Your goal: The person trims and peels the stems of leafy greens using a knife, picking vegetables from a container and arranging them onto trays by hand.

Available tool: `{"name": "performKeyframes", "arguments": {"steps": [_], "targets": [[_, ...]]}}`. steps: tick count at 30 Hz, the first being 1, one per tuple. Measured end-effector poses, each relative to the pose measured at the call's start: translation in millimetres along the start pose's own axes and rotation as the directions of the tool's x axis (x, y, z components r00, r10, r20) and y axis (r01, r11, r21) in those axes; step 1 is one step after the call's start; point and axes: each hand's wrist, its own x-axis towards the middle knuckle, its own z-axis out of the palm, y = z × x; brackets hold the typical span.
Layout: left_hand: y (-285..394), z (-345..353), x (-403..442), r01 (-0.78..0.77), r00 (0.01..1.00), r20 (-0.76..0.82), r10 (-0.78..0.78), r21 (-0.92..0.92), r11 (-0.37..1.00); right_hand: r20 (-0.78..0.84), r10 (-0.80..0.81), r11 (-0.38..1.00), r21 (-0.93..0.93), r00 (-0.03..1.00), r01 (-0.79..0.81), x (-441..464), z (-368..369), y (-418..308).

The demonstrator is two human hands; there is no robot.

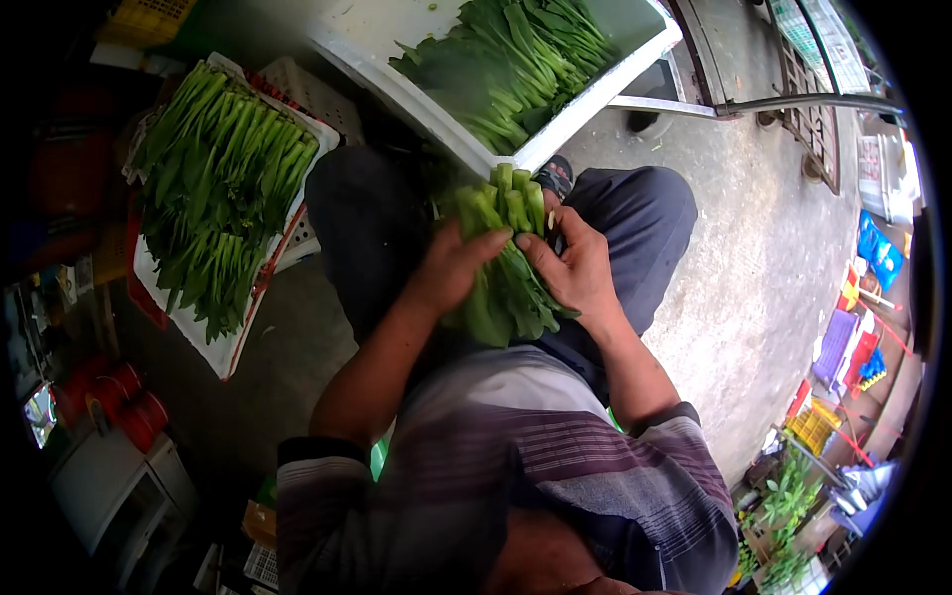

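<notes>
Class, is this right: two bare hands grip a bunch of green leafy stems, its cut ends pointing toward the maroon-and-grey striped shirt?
No: the head view shows the cut ends pointing away from the shirt, toward the white rectangular box. The left hand and right hand do grip the bunch.

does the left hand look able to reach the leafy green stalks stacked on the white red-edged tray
Probably not: the left hand holds a bunch of green leafy stalks with the right hand, and the dark-clad left knee sits between it and the stacked stalks.
</notes>
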Motion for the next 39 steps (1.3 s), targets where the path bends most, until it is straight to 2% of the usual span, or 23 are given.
{"name": "performKeyframes", "arguments": {"steps": [3,6,9,13,16,19,22,25,28,29,32,34,37,39], "targets": [[-3,-3,0,0.012,1.0,-0.023,-0.012,-0.014,1.0,-0.055,-0.041,0.998,-0.04,0.998,0.039,-1,2,7],[-3,-7,0,0.038,0.998,-0.049,-0.039,-0.015,0.999,-0.069,0.071,0.992,0.11,0.995,-0.064,-4,0,11],[6,-5,-1,0.059,0.995,-0.071,-0.064,-0.059,0.997,-0.099,0.066,0.956,0.292,0.993,-0.034,-3,3,13],[14,-2,-1,0.089,0.995,-0.049,-0.092,-0.057,0.994,-0.094,0.082,0.944,0.326,0.992,-0.047,-3,7,27],[11,-3,2,0.094,0.995,-0.022,-0.095,-0.02,0.995,-0.051,0.071,0.947,0.316,0.996,-0.051,-3,7,25],[7,-6,0,0.069,0.998,-0.007,-0.069,-0.004,0.998,-0.018,-0.053,0.98,0.189,0.998,0.055,-2,8,37],[6,-3,0,0.037,0.999,0.027,-0.037,-0.003,0.999,0.035,-0.169,0.976,0.147,0.985,0.162,0,7,41],[9,-6,1,0.063,0.997,0.045,-0.063,0.009,0.998,0.012,-0.16,0.975,0.155,0.987,0.157,4,8,35],[2,-12,-3,0.104,0.995,-0.005,-0.104,-0.063,0.993,0.09,0.005,0.999,0.051,0.996,-0.01,7,-4,16],[-2,-13,-2,0.111,0.993,-0.026,-0.114,-0.104,0.988,0.077,-0.013,0.997,0.081,0.997,0.006,7,-4,18],[-1,-14,-1,0.123,0.992,0.04,-0.116,-0.253,0.96,0.056,-0.052,0.989,0.141,0.997,0.044,7,-4,22],[-2,-16,-2,0.132,0.991,0.046,-0.124,-0.216,0.967,0.061,-0.075,0.988,0.143,0.995,0.066,8,-4,20],[1,-18,-4,0.116,0.993,0.045,-0.11,-0.177,0.977,0.106,0.009,0.981,0.19,0.994,-0.029,6,-2,21],[3,-12,-5,0.095,0.995,0.039,-0.089,-0.199,0.975,0.053,0.0,0.977,0.214,0.999,-0.011,2,2,28]]}}
